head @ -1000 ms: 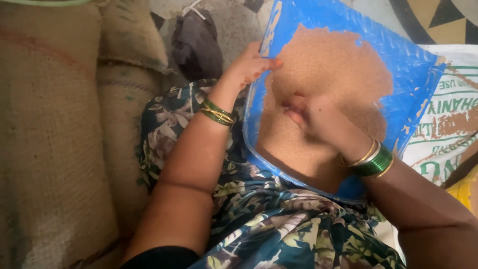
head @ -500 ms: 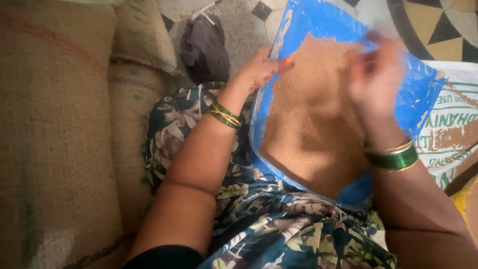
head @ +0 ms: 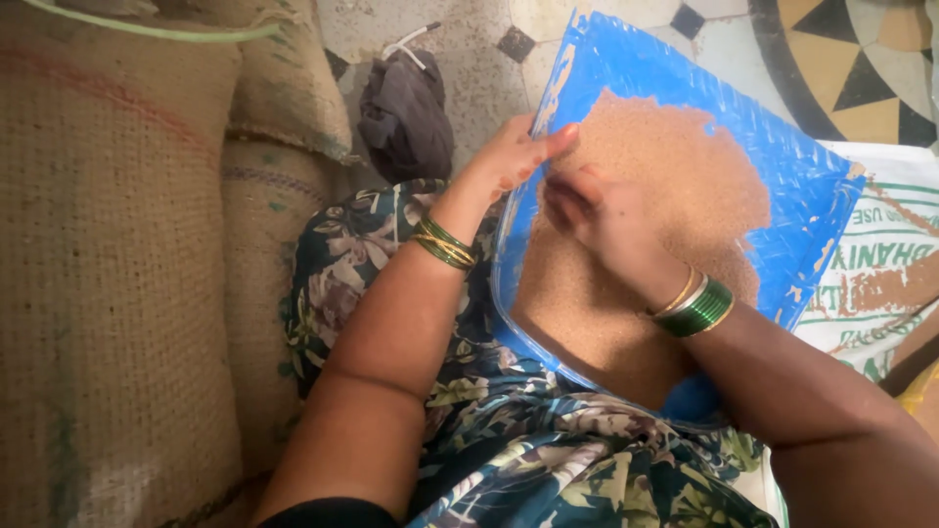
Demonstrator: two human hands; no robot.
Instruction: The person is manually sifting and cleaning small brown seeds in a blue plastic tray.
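So the blue tray [head: 782,166] is sitting tilted across my lap, and it's got a big spread of fine reddish-brown grain [head: 655,244] on it. The grain covers most of the middle and the near end, heaped thicker toward my body, while the far edge and the right side show bare blue plastic with a few stray specks stuck to it. The tray looks like thin shiny plastic with a rounded near corner.

My left hand [head: 509,156] is clamped onto the left rim of the tray, fingers hooked over the edge and thumb on the outside, so that one is gripping. My right hand [head: 602,210] is down flat in the grain just beside the left one, fingers loosely curled, resting on the surface. I honestly can't tell if it's pinching anything, the fingertips are kind of lost in the grain. Thin gold and green bangles [head: 445,242] on my left wrist, a wider green and gold stack [head: 696,308] on the right.

Under the tray is my dark floral dress [head: 518,430]. Off past my left arm are big burlap sacks [head: 108,293], stacked up close. Beyond my left hand a dark grey cloth [head: 406,112] lies bunched on the patterned tile floor [head: 851,68]. On the outer side of my right arm, a white woven sack [head: 885,274] with green print lies under the tray's edge.
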